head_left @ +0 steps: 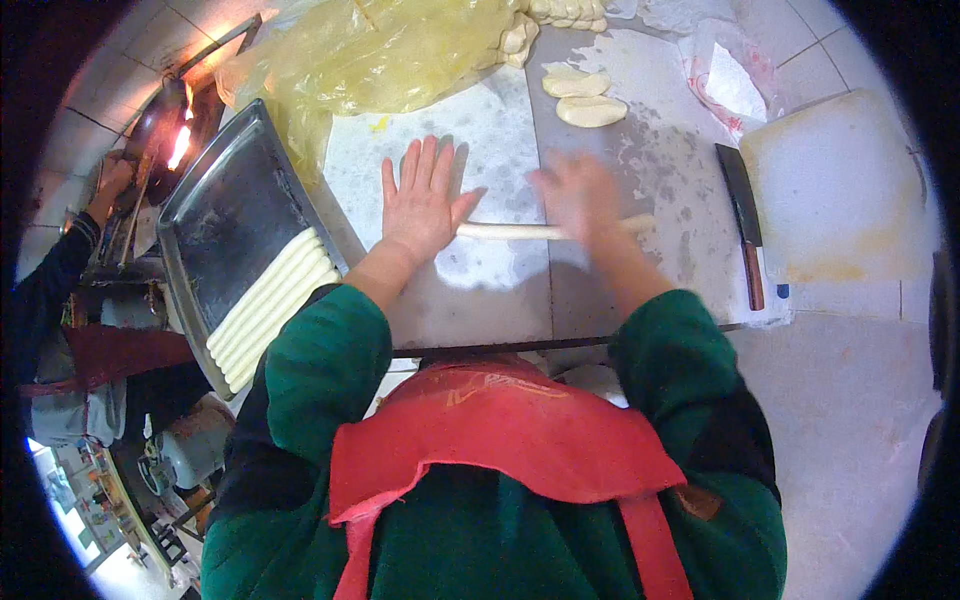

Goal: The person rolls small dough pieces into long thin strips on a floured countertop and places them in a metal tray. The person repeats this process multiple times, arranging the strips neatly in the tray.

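A thin rope of pale dough [510, 231] lies crosswise on the work table, between and under my hands. My left hand [418, 195] is flat with its fingers stretched out, its thumb near the rope's left part. Over the rope's right part is my right hand [580, 200], smeared by motion, so its fingers cannot be made out. The rope's right end [637, 224] shows beyond that wrist. Two flat oval dough pieces [590, 111] lie farther back on the table.
On the left, a dark metal tray [225, 190] holds several dough ropes [275, 305] side by side. Yellow plastic sheeting [400, 60] covers the table's back. A cleaver [742, 215] lies beside a cutting board [840, 190] on the right. Another person's hand [115, 175] is near a flame [182, 140].
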Demonstrator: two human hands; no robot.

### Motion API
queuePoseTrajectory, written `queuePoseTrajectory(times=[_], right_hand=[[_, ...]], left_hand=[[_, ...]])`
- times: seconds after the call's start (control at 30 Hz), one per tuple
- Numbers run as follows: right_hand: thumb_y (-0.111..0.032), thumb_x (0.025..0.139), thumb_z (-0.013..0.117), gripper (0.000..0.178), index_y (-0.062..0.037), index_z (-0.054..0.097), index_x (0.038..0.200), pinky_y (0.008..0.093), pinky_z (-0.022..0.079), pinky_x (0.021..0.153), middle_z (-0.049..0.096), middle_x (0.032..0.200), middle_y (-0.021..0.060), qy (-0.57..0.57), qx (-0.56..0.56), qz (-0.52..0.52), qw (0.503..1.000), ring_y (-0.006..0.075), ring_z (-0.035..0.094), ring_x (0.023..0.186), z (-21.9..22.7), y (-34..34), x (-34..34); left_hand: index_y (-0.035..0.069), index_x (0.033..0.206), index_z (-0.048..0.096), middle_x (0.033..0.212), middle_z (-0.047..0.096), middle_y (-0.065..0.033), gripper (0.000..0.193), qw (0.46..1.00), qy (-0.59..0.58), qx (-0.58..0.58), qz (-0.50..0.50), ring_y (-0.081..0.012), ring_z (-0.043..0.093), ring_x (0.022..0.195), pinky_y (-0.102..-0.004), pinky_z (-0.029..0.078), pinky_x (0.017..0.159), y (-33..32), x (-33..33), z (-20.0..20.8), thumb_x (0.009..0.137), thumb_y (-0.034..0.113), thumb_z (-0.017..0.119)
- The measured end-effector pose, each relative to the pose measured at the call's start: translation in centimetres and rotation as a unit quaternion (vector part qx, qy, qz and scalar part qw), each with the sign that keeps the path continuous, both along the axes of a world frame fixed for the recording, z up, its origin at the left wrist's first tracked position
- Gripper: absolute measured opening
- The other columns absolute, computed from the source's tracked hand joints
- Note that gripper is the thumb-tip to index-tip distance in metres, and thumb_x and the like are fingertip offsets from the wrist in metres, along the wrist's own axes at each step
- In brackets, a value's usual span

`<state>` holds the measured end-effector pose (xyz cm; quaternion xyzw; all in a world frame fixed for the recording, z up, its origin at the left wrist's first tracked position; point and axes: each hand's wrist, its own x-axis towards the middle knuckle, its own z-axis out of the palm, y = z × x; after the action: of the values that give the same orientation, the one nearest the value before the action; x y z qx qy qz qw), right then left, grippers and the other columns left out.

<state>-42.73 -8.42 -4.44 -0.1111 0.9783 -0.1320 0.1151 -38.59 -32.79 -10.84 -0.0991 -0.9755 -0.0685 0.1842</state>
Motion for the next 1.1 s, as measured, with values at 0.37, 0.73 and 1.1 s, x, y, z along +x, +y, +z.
queuePoseTrajectory(times=[0.37,0.73,1.1], right_hand=[[-0.037,0.084,0.057,0.045,-0.0136,0.057,0.123,0.0579,0.029,0.103,0.046,0.136,0.0151,0.113,-0.036,0.203,0.972,0.0301,0.039,0.13,-0.8,-2.8,4.0],[-0.046,0.084,0.056,0.055,-0.0163,0.051,0.131,0.0654,0.025,0.101,0.037,0.143,0.0193,0.171,0.101,0.012,0.98,0.0374,0.035,0.132,-1.6,7.4,6.0],[-0.037,0.086,0.056,0.056,-0.0094,0.047,0.134,0.0547,0.028,0.104,0.041,0.139,0.0233,0.142,0.05,0.018,0.988,0.0414,0.038,0.127,-1.3,7.5,10.3]], left_hand=[[0.004,0.137,0.038,0.144,0.035,-0.0196,0.069,0.943,-0.184,0.223,-0.169,-0.0351,0.034,0.134,-0.0562,0.023,0.108,5.4,4.9,7.4,0.082,0.037,0.064],[0.018,0.142,0.035,0.149,0.03,-0.0136,0.074,0.985,-0.166,-0.048,-0.014,-0.0311,0.03,0.137,-0.0617,0.022,0.106,0.1,5.5,6.9,0.08,0.047,0.062],[0.009,0.137,0.04,0.137,0.041,-0.0193,0.073,0.954,-0.201,0.22,-0.026,-0.0365,0.042,0.125,-0.0473,0.038,0.102,-3.2,13.6,6.9,0.073,0.02,0.074]])
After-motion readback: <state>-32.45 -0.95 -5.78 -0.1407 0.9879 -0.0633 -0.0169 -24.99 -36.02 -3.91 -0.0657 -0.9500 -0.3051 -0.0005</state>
